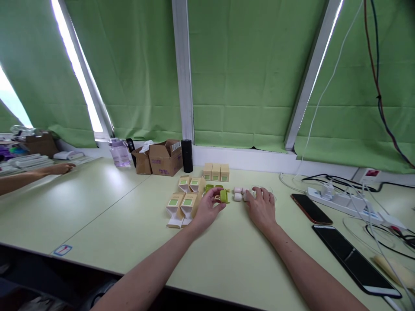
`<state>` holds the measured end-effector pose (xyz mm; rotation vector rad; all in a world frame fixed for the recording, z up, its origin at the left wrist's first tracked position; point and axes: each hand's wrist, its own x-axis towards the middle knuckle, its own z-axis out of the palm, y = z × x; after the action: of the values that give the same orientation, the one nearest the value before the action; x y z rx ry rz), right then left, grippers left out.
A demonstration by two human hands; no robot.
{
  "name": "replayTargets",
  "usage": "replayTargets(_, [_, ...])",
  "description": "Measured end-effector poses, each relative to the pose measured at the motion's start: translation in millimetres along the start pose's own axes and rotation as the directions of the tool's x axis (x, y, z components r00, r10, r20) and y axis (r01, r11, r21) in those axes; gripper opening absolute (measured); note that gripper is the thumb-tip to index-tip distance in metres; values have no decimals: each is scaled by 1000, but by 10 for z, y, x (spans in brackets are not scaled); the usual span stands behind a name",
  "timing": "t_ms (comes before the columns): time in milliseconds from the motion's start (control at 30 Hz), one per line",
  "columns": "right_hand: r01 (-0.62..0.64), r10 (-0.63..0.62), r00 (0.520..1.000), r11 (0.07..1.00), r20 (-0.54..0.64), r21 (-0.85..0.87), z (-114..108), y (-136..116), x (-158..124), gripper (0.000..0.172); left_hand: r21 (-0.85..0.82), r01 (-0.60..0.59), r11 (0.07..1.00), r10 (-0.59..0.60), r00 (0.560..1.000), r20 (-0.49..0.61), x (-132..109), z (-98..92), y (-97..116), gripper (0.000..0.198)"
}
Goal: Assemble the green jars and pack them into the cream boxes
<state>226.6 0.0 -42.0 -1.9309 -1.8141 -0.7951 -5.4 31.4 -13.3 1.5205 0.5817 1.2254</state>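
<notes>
My left hand pinches a small green plastic piece with a hollow shape, just above the table. Behind it sit more green pieces, partly hidden by the fingers. To the right, my right hand is lowered with bent fingers onto a small white block, which they partly cover. Beside that block stand other small white blocks, some looking pinkish. Near my left hand, several small tan cartons with green labels stand with flaps unfolded. A thin clear or white cable shows behind my right hand.
Three closed tan boxes stand behind the green pieces. Farther back are a black cylinder, a cardboard box and a purple jug. Two phones, a power strip and cables lie right. Another person's hand is far left.
</notes>
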Motion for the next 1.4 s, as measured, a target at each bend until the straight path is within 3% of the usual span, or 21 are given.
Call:
replayTargets(367, [35,-37,999,995,18,91,20,12,85,26,24,-31,999,31,999,-15,-1,-6,-14,52])
replayTargets(433, [6,-6,1000,985,-2,175,1,17,98,25,38,-34,999,34,999,-17,-5,-11,-5,52])
replayTargets(500, [-87,107,994,930,-35,358,-32,8,137,23,44,-40,998,41,999,-23,-4,-17,-4,51])
replayTargets(567, [-215,287,958,723,-2,656,-76,-23,203,24,32,-45,998,47,998,-36,3,-21,-13,51])
replayTargets(633, [-289,390,907,302,158,909,-125,-76,272,36,10,-49,999,49,998,-46,10,-23,-24,53])
replayTargets(767, [-297,297,909,-30,292,954,-236,-219,305,49,-28,-44,999,43,998,-44,8,-19,-16,55])
replayTargets(833, [-316,205,895,-339,397,886,-297,-282,257,45,-38,-40,998,39,999,-37,2,-18,-1,54])
replayTargets(900, [-342,115,878,-526,464,778,-360,-326,193,43,-42,-37,998,36,999,-34,-2,-20,10,54])
replayTargets(967, [-364,56,877,-574,478,734,-418,-348,135,42,-41,-38,998,36,999,-30,-2,-23,13,54])
replayTargets(1033, [-376,27,882,-559,470,739,-465,-355,96,42,-41,-40,998,39,999,-23,-2,-27,14,53])
replayTargets(1133, [-366,41,890,-533,455,763,-517,-362,67,46,-43,-36,998,36,999,-11,-4,-30,21,53])
replayTargets(1400, [-314,33,914,-570,404,759,-614,-428,55,43,-66,-17,998,17,1000,2,-17,-11,49,55])
